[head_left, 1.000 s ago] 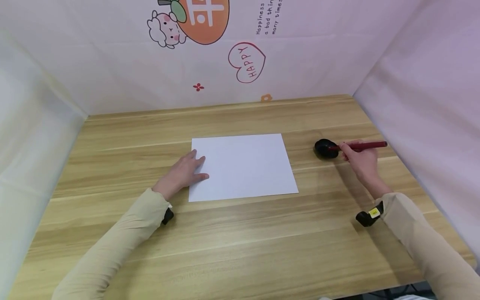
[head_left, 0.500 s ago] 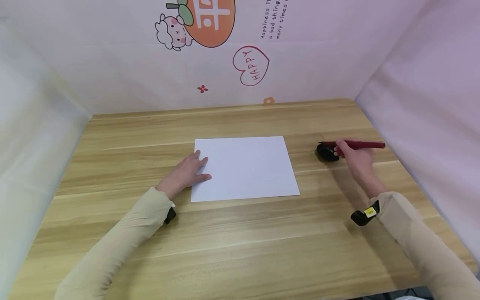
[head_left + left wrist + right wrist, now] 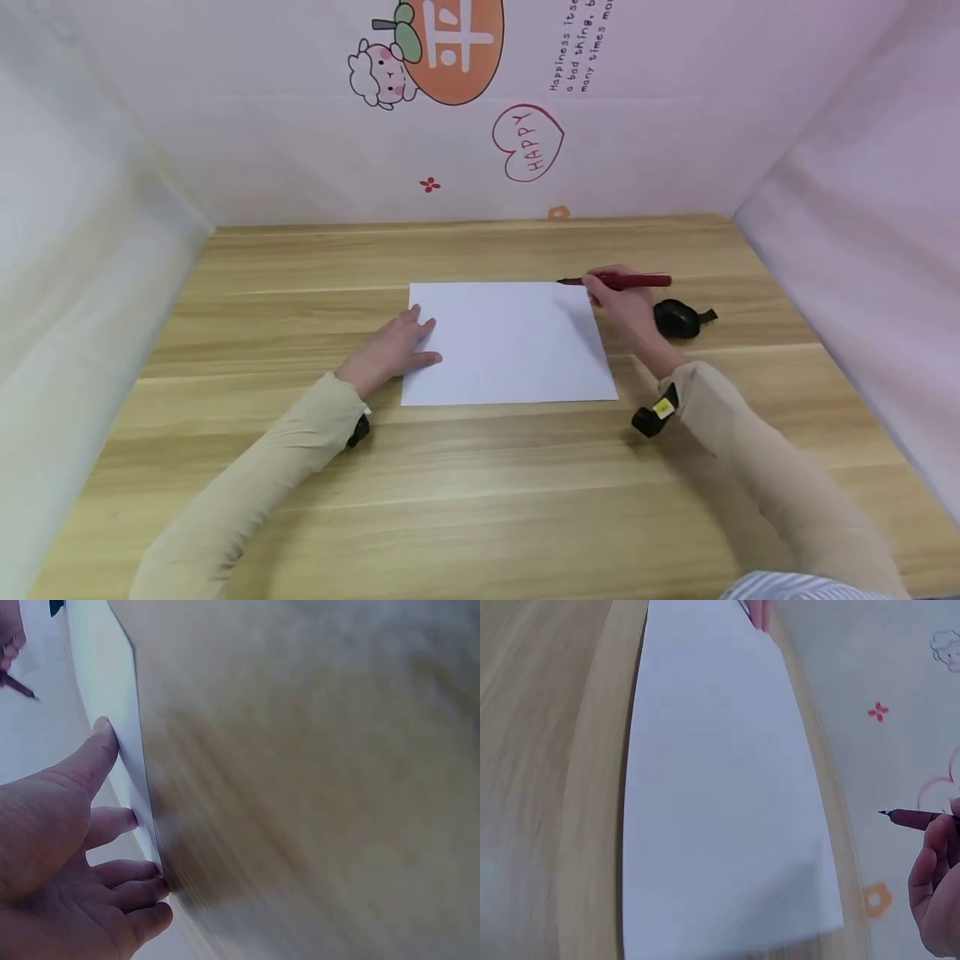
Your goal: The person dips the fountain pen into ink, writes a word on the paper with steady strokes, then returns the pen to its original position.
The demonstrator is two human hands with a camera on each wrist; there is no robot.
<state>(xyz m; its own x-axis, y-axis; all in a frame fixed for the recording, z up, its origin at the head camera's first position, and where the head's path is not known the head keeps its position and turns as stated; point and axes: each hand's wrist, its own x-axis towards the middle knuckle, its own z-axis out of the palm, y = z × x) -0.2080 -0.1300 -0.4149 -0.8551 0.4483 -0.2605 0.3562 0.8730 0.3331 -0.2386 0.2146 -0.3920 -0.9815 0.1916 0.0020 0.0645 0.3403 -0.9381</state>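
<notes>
A white sheet of paper (image 3: 510, 350) lies flat on the wooden table. My left hand (image 3: 386, 350) rests on its left edge, fingers spread; in the left wrist view the thumb and fingertips (image 3: 105, 735) press along that edge. Over the sheet's far right corner, my right hand (image 3: 628, 307) pinches a dark red pen (image 3: 637, 281). Its pointed black tip (image 3: 885, 813) aims left, close above the far edge of the paper in the head view. Just right of that hand sits a rounded, glossy black object (image 3: 677, 319) with a small tab on its right side.
The wood-grain table (image 3: 480, 508) spreads around the sheet. Behind it hangs a white cloth (image 3: 645, 142) printed with cartoons and a heart, and pale cloth walls (image 3: 862, 208) close off both sides. Black wrist cameras (image 3: 651, 421) hang under the sleeves.
My right hand has carried the pen left, from the black object to over the paper's far right corner. The left hand stays on the paper's edge. The head view has shifted slightly.
</notes>
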